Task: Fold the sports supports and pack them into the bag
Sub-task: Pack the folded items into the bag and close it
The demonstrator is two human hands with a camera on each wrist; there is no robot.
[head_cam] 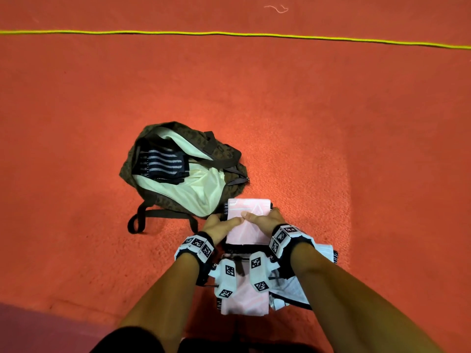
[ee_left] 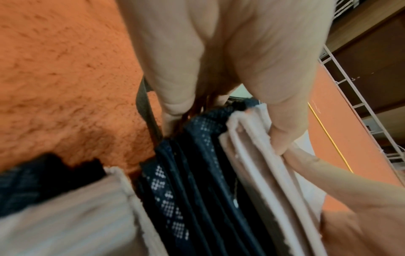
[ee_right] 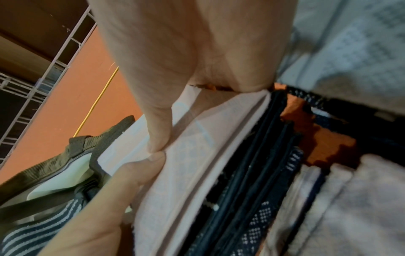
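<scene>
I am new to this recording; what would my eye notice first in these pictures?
Both hands, left and right, grip a folded pink support near the bottom centre. Just beyond it, the open brown bag lies on the orange carpet, a striped support already inside.

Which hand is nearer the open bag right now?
Left. The left hand grips the folded pink support on the side beside the bag's rim; the right hand grips the support's far side.

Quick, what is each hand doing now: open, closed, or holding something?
Left hand: grips the folded pink support at its left side.
Right hand: grips the same support at its right side.
</scene>
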